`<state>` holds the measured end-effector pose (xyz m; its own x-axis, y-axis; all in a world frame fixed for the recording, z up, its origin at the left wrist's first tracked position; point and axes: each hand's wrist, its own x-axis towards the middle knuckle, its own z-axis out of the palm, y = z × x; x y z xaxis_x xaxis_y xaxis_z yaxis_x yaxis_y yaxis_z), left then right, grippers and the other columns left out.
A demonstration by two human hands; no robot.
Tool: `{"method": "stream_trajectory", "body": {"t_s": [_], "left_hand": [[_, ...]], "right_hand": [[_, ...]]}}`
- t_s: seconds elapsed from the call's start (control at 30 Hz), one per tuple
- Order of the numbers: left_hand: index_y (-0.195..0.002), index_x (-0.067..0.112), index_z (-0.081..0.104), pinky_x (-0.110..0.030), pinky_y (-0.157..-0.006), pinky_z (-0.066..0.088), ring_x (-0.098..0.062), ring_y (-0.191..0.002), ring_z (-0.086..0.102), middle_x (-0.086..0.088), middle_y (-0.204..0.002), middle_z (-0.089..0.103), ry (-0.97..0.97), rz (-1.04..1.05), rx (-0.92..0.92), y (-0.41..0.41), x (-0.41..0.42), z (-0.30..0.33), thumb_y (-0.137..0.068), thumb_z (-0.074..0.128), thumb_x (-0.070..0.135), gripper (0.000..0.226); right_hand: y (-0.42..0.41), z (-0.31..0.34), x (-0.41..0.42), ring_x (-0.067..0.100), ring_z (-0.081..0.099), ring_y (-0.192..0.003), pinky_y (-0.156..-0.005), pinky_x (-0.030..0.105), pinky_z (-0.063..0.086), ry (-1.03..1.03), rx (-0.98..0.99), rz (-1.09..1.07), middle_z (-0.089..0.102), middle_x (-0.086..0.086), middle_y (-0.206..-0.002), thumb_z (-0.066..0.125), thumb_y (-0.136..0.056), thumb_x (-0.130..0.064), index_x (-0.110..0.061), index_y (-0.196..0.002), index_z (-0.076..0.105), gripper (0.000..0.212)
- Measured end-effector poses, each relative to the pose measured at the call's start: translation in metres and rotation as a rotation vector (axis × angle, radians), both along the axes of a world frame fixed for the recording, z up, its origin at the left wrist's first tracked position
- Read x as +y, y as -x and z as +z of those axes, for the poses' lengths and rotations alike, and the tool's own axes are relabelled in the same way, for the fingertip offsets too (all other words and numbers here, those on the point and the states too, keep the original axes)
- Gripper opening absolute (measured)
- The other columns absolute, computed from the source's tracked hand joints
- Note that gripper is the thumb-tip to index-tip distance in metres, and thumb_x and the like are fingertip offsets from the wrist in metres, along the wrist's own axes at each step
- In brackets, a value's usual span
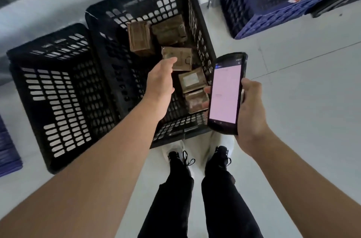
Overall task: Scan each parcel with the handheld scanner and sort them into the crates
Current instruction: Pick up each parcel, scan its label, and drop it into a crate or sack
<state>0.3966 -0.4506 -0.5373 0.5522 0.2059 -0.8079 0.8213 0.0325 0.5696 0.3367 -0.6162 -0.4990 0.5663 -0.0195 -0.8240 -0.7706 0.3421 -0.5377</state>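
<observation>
Several brown parcels lie in the taller black crate [195,23] ahead of me; one parcel [180,58] lies just beyond my left hand's fingertips. My left hand [161,77] hovers over this crate, palm down, fingers loosely extended, holding nothing. Whether it touches the parcel is unclear. My right hand [251,109] grips the black handheld scanner [226,93], its pink-white screen facing me, above the crate's right front corner. Another parcel [191,79] with a white label lies left of the scanner.
A lower black crate [29,85] with nothing visible in it stands to the left of the tall one. Dark blue crates [273,19] stand at the back right, and another blue edge [7,155] at the far left. My feet stand on the pale floor before the crates.
</observation>
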Motion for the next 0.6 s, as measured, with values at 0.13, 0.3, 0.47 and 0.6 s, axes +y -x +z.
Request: {"method": "stream_trajectory", "body": {"t_s": [0.13, 0.3, 0.47, 0.6], "left_hand": [[-0.131, 0.033, 0.065, -0.044, -0.125, 0.034, -0.007, -0.126, 0.051, 0.015, -0.130, 0.059, -0.065, -0.031, -0.087, -0.014, 0.010, -0.072, -0.109, 0.053, 0.035, 0.026], [-0.159, 0.041, 0.043, -0.029, -0.118, 0.041, -0.009, -0.133, 0.047, 0.005, -0.152, 0.041, -0.226, -0.286, -0.141, -0.036, 0.020, -0.137, -0.092, 0.075, 0.033, 0.074], [-0.158, 0.053, 0.026, -0.044, -0.119, 0.038, -0.034, -0.141, 0.036, -0.007, -0.154, 0.022, -0.436, -0.464, -0.012, -0.067, 0.002, -0.180, -0.071, 0.090, 0.054, 0.107], [-0.148, 0.046, 0.031, -0.053, -0.117, 0.036, -0.041, -0.139, 0.029, -0.014, -0.151, 0.024, -0.600, -0.467, 0.045, -0.069, -0.004, -0.203, -0.067, 0.090, 0.058, 0.100]], "right_hand": [[-0.013, -0.050, 0.008, 0.033, 0.064, -0.081, -0.079, 0.044, 0.051, -0.028, -0.029, 0.011, 0.075, 0.019, -0.096, 0.025, -0.107, -0.040, -0.015, -0.093, 0.080, 0.062], [-0.016, -0.096, 0.013, 0.035, 0.072, -0.089, -0.071, 0.035, 0.057, -0.052, -0.046, 0.062, 0.077, 0.019, -0.104, 0.033, -0.091, -0.051, -0.008, -0.114, 0.075, 0.064], [-0.015, -0.127, 0.014, 0.025, 0.070, -0.080, -0.063, 0.031, 0.056, -0.048, -0.103, 0.093, 0.076, 0.014, -0.096, 0.028, -0.094, -0.051, -0.007, -0.114, 0.073, 0.066], [-0.008, -0.144, 0.015, 0.029, 0.072, -0.086, -0.076, 0.043, 0.059, -0.016, -0.104, 0.101, 0.079, 0.012, -0.102, 0.029, -0.090, -0.053, -0.016, -0.111, 0.076, 0.064]]}}
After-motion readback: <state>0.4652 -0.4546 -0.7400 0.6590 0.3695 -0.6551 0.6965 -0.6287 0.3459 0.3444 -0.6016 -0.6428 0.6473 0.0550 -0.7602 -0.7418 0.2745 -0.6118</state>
